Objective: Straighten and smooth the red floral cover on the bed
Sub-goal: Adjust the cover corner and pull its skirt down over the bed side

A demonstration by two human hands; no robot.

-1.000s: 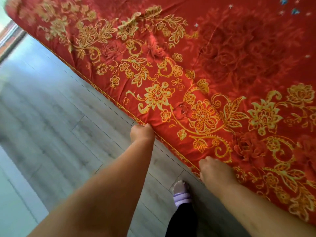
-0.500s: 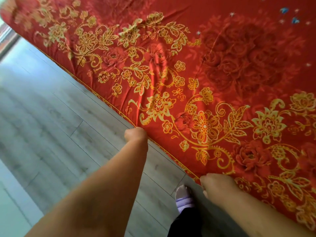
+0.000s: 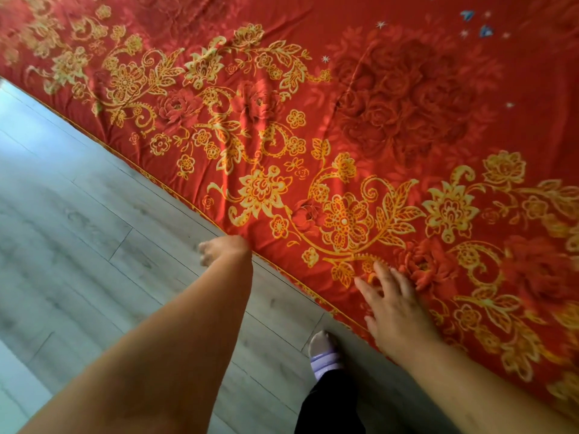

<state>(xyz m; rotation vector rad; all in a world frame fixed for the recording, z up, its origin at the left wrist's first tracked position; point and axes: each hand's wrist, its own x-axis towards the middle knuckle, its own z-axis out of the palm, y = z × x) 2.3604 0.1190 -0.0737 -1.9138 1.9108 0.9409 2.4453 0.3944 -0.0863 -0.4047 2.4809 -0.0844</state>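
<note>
Handling soft, quilt-like cloth: red floral cover [image 3: 344, 126] spread across the bed, filling the top and right of the view, its gold-piped edge [image 3: 175, 187] running slantwise above the grey plank floor [image 3: 94, 245]. Probably light and limp, slightly padded, with a satin sheen, so likely to slide under a palm and to ripple rather than hold a sharp crease. Shallow folds [image 3: 260, 98] visible among the printed flowers in the middle of the near border. Best taken at the piped edge, pinched and drawn outward, or pressed flat and swept from the centre toward the rim. No risk of breakage, only of dragging fresh wrinkles along.

Right hand [image 3: 396, 308] lying palm down on the cover just inside the edge, fingers straight and fanned, gripping nothing, simply pressing the cloth. Left hand [image 3: 224, 250] right at the edge further along, blurred, fingers loosely curled out over the floor. Cannot tell whether any cloth pinched between them or merely brushed by the knuckles. Between the two forearms, a foot in a pale lilac slipper [image 3: 324, 355] planted on the floor close beside the bed.
</note>
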